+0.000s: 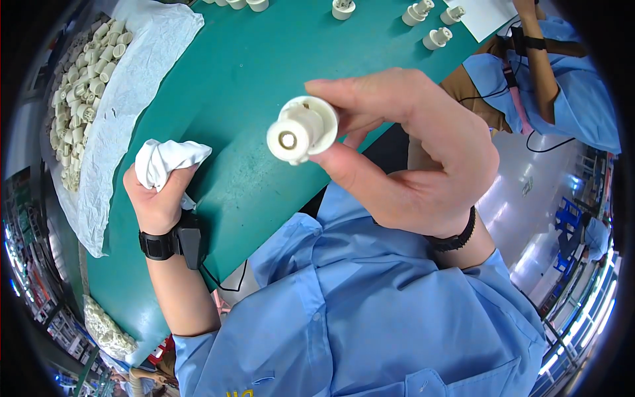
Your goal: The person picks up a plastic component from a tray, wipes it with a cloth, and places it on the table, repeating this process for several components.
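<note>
My right hand is raised over the table, thumb and fingers pinching a cream-white plastic part by its wide, cup-shaped rim. This part looks like a small lamp socket. Its narrower round end, with a hole in the middle, faces up at me. Farther left, my left hand is closed around a crumpled white cloth, which bulges out above the thumb and fist. Cloth and part are apart from each other.
A heap of similar white parts lies on white sheeting at the left of the green table. Several single parts stand along the far side. A filled clear bag lies at lower left. A co-worker sits at upper right.
</note>
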The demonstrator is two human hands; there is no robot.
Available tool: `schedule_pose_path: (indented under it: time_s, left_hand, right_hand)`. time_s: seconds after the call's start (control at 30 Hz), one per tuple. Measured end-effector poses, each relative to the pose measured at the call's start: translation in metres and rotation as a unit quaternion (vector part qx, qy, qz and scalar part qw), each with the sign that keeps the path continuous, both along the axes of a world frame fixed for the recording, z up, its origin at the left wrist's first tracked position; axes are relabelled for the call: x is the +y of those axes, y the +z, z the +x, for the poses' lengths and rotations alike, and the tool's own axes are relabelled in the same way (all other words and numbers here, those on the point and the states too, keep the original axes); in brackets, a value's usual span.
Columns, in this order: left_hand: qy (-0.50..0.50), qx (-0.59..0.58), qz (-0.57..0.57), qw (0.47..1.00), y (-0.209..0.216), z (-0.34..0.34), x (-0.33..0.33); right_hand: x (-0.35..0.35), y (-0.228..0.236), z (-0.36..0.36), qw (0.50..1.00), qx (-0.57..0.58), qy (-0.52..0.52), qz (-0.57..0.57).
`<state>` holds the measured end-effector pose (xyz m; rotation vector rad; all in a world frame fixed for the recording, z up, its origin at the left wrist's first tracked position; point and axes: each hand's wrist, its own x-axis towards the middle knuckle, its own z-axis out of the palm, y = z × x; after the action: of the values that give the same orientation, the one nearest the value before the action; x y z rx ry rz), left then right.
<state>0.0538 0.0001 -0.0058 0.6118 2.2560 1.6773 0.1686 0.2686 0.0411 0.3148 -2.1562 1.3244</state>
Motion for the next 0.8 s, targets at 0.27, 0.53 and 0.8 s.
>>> schedule_pose_path:
  time_s: [0.27,0.53,0.8]
  left_hand:
    - [-0.005,-0.008,0.014,1.0,0.0,-0.003,-0.001]
    - [-0.011,-0.001,0.01,1.0,-0.003,-0.003,-0.003]
    - [0.012,-0.001,0.027,1.0,-0.005,-0.002,-0.002]
  right_hand:
    - [0.005,0.0,-0.001,0.999,0.015,0.037,-0.013]
    - [0.005,-0.002,0.001,0.999,-0.01,0.038,-0.021]
    - [0.011,-0.016,-0.011,0.999,-0.033,-0.014,0.0]
